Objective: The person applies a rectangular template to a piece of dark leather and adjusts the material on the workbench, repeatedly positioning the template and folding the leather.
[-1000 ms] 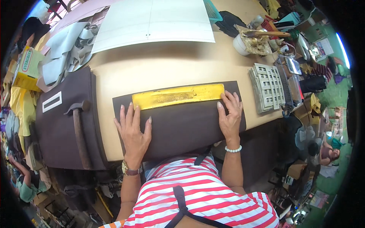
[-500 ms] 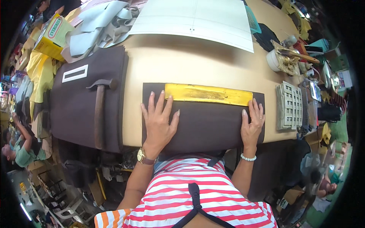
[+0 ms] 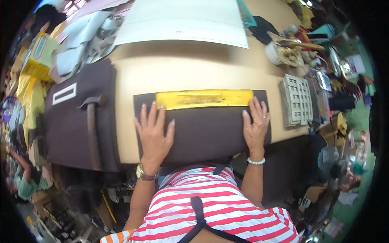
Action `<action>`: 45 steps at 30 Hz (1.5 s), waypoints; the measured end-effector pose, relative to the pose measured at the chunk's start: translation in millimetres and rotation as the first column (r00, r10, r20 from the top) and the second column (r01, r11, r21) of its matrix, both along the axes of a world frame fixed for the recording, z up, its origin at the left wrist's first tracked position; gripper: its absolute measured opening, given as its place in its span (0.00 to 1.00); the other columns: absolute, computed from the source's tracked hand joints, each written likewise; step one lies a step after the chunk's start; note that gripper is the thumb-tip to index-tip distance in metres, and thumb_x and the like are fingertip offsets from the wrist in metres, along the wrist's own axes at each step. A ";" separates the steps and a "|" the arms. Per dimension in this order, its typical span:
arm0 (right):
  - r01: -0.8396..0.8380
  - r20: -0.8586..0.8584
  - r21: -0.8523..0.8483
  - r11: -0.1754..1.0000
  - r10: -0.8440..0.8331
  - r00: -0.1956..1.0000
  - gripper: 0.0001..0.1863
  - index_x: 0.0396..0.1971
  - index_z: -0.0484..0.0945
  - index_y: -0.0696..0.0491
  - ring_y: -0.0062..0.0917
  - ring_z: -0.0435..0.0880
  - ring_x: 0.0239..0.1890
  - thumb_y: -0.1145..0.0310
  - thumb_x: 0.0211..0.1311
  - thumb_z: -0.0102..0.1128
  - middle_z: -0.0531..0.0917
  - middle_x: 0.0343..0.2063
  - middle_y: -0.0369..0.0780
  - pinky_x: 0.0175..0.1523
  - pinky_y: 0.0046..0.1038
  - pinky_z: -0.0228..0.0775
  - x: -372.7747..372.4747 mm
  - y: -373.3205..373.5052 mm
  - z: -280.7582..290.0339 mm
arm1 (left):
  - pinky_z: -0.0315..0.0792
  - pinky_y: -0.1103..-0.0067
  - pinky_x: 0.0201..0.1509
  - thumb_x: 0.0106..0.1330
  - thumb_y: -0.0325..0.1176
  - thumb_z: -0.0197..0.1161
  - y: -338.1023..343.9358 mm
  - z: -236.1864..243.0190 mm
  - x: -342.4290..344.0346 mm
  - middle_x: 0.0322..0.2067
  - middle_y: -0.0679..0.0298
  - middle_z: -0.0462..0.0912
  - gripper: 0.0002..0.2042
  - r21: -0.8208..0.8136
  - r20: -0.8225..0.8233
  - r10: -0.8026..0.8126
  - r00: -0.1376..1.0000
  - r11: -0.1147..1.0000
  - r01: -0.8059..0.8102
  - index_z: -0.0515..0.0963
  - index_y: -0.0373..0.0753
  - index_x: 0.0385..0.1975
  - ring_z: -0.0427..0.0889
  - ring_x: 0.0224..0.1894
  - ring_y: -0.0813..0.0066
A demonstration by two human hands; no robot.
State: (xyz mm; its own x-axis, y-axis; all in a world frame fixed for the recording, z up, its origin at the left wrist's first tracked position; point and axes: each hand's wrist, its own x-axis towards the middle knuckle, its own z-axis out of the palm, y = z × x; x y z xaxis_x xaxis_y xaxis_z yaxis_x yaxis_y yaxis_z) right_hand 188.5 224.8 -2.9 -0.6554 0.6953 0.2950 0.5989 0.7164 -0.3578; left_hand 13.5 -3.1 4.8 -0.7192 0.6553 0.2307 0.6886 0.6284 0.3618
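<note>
A dark brown flat sheet (image 3: 206,135) lies at the table's near edge. Along its far side rests a long yellow strip (image 3: 204,100) with dark smears down its middle. My left hand (image 3: 154,137) is flat on the sheet, fingers spread, its fingertips by the strip's left end. My right hand (image 3: 255,127) lies on the sheet's right part with fingers stretched out, fingertips at the strip's right end. Neither hand grips anything.
To the left, a hammer (image 3: 92,133) and a white rectangular frame (image 3: 65,88) lie on a stack of dark sheets (image 3: 67,133). Stacked slotted cards (image 3: 298,101) and a white tub (image 3: 273,54) stand right. A large white sheet (image 3: 182,22) lies at the back.
The view has shifted and tilted, so the table appears further left. Both hands keep their places on the dark sheet by the yellow strip's ends.
</note>
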 end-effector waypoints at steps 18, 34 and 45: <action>0.028 0.081 0.092 0.995 -0.036 0.996 0.21 0.51 0.74 0.56 0.45 0.62 0.63 0.62 0.61 0.54 0.72 0.57 0.41 0.65 0.56 0.45 -7.1 -7.3 8.1 | 0.45 0.48 0.66 0.63 0.36 0.57 1.9 13.2 2.9 0.61 0.54 0.65 0.21 -0.124 -0.101 -0.010 0.995 0.992 -0.003 0.71 0.38 0.56 0.55 0.67 0.50; 0.476 -0.288 0.267 0.838 -0.402 0.869 0.12 0.39 0.78 0.60 0.40 0.76 0.47 0.71 0.55 0.58 0.80 0.42 0.47 0.54 0.37 0.64 100.9 90.2 41.4 | 0.60 0.53 0.60 0.63 0.36 0.56 30.4 26.2 -9.9 0.41 0.50 0.71 0.19 -0.265 -0.222 -0.256 0.941 0.944 0.195 0.72 0.38 0.53 0.69 0.52 0.53; 0.377 -0.125 0.344 0.860 -0.356 0.926 0.12 0.42 0.78 0.59 0.40 0.79 0.42 0.71 0.60 0.56 0.82 0.36 0.47 0.49 0.39 0.67 143.0 106.3 39.0 | 0.62 0.57 0.58 0.64 0.35 0.55 32.9 30.1 -8.8 0.38 0.52 0.72 0.16 -0.260 -0.247 -0.262 0.933 0.946 0.196 0.74 0.38 0.50 0.71 0.48 0.55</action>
